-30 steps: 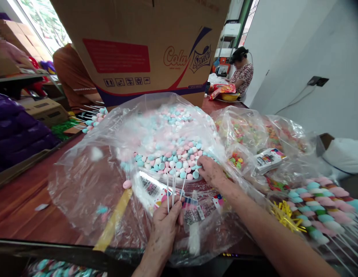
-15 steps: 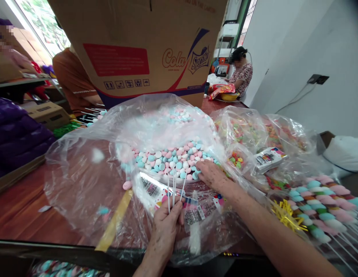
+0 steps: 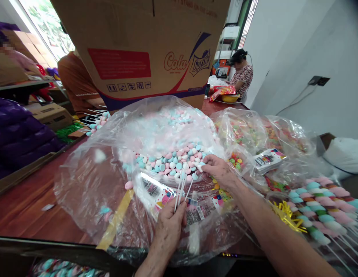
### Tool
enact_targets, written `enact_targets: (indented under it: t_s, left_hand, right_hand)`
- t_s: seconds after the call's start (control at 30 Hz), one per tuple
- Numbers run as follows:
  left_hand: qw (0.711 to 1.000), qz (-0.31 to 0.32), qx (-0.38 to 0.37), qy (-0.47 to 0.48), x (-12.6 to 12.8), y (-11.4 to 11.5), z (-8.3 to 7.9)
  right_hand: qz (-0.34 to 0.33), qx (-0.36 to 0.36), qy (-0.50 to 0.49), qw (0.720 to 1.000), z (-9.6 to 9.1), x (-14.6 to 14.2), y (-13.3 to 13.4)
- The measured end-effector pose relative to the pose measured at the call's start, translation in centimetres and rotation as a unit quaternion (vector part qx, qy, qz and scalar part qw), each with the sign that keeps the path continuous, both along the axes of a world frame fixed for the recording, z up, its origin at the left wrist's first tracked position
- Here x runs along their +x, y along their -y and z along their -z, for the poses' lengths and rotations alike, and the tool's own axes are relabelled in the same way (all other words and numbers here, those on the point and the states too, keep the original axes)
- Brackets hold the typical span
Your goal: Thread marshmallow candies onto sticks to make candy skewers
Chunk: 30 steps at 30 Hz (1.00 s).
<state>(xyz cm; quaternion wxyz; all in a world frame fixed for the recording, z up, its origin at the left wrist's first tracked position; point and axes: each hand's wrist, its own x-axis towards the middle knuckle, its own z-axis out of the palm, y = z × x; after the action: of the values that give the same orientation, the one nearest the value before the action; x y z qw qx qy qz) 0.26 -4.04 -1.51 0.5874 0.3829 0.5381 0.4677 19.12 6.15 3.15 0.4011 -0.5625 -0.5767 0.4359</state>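
In the head view, the person's left hand (image 3: 169,220) is closed in a pinch around the lower ends of a few thin white plastic sticks (image 3: 182,187). The sticks fan upward and away from it toward the sweets. The right hand (image 3: 218,169) lies further out and to the right, well apart from the left. Its thumb and forefinger are pressed together on a small white marshmallow piece (image 3: 199,168) at the near edge of a heap of pink, blue and white marshmallow candies (image 3: 173,159).

The heap sits inside a large clear plastic bag (image 3: 89,184), which spreads open under and around both hands on a reddish-brown wooden table (image 3: 20,211). Just right of the right hand lie clear bags of small multicoloured candies (image 3: 248,132). Right of the right forearm lies a row of finished pastel marshmallow skewers (image 3: 320,206), next to a bunch of gold twist ties (image 3: 283,215).

Beyond the heap stands a tall brown cardboard box with a red panel (image 3: 138,46). A person in a patterned shirt (image 3: 243,73) sits far behind, to the right of the box.
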Motion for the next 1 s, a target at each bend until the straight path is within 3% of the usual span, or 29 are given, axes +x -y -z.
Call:
enact_targets:
  t_s: [0.17, 0.33, 0.5, 0.63, 0.83, 1.0]
  left_hand:
    - [1.000, -0.019, 0.013, 0.001, 0.2, 0.0, 0.0]
    - [0.999, -0.005, 0.032, -0.031, 0.1, 0.0, 0.1]
    - [0.994, 0.016, 0.063, -0.091, 0.1, -0.1, -0.3]
    - [0.994, 0.018, 0.060, -0.086, 0.1, -0.1, -0.5]
    - [0.995, 0.021, 0.062, -0.069, 0.1, -0.2, 0.7]
    - [0.996, 0.015, 0.057, -0.070, 0.0, -0.1, 0.7]
  right_hand:
    - [-0.015, -0.055, -0.190, 0.980, -1.2, -0.4, 0.7]
    - [-0.016, -0.087, -0.268, 0.959, -1.3, -0.5, 1.0]
    - [-0.014, -0.101, -0.289, 0.952, -1.0, -0.4, 1.0]
    - [-0.016, -0.105, -0.291, 0.951, -1.2, -0.4, 1.1]
    - [-0.019, -0.099, -0.282, 0.954, -1.4, -0.7, 1.5]
    - [-0.045, -0.029, -0.214, 0.975, -0.3, -0.9, 2.1]
